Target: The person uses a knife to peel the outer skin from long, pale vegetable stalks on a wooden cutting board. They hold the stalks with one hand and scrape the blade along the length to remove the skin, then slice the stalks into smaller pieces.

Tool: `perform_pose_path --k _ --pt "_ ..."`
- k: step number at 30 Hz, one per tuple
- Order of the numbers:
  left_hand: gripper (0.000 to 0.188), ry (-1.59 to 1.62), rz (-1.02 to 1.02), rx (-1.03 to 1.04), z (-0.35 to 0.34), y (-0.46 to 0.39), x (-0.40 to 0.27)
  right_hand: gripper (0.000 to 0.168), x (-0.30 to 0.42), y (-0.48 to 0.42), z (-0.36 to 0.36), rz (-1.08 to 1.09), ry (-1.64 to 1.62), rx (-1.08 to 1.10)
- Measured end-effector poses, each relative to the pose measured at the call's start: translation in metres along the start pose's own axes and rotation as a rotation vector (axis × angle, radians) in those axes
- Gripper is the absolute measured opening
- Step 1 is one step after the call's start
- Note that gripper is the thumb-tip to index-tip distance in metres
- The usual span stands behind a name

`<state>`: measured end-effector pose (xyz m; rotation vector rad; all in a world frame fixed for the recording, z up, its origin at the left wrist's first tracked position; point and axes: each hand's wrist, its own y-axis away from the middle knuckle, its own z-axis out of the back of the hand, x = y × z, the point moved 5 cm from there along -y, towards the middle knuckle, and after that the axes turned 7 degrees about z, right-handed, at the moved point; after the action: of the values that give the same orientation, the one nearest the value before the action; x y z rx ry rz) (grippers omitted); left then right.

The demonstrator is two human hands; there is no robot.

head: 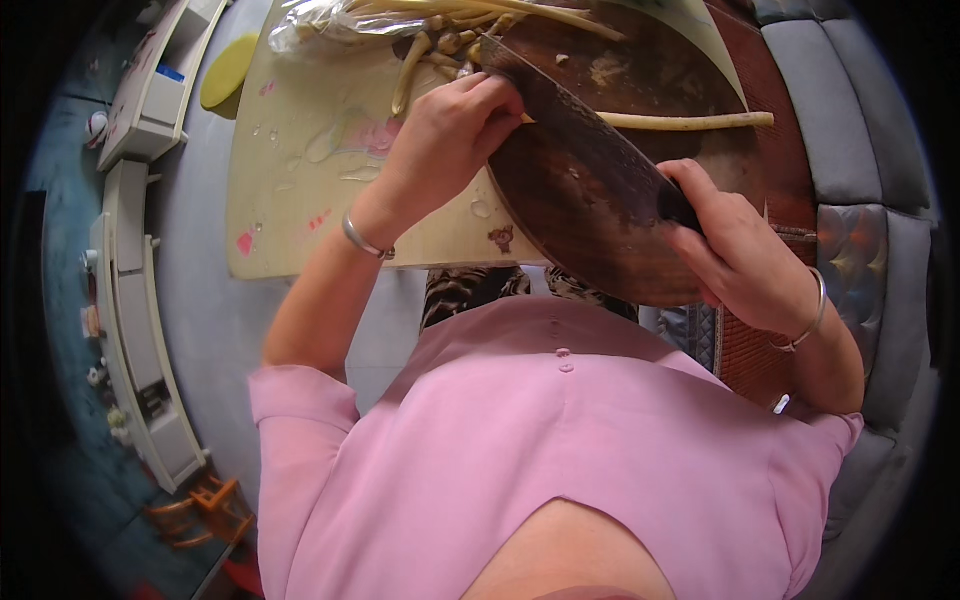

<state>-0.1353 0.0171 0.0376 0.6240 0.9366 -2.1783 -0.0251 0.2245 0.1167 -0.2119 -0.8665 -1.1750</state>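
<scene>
My right hand [750, 251] grips the dark handle of a large kitchen knife [592, 146]. Its broad, stained blade slants up and left over a round wooden cutting board [622, 262]. Beneath the blade lies a long pale plant stalk [690, 121], its right end reaching past the board's right side. On the other side of the blade, my left hand [469, 124] has its fingers closed around the stalk's left end, of which only a small piece shows. Whether the knife's edge touches the stalk is hidden from above.
More pale stalks [547, 15] and knobby root pieces [448, 43] lie at the far side, beside a clear plastic bag [330, 26]. A wet, patterned cover [300, 202] lies on the table. A yellow stool [229, 75] stands left, a grey sofa [840, 112] right.
</scene>
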Motion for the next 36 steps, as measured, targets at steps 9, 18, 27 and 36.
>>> perform_pose_path --k 9,18,27,36 --pt "0.010 -0.022 0.037 0.007 -0.002 -0.003 -0.001 0.025 -0.024 -0.018 -0.013 0.356 0.171 -0.172" --pt "0.013 -0.156 0.045 -0.001 0.000 -0.001 -0.016 0.026 -0.033 -0.014 0.004 -0.020 -0.359 0.031" --pt "0.012 -0.358 0.122 -0.103 0.034 -0.064 0.051 0.032 -0.083 0.049 0.026 0.103 -0.892 -0.345" --pt "0.020 -0.340 -0.140 0.090 -0.050 -0.072 -0.046 0.020 -0.136 0.101 0.035 0.136 -0.921 -0.735"
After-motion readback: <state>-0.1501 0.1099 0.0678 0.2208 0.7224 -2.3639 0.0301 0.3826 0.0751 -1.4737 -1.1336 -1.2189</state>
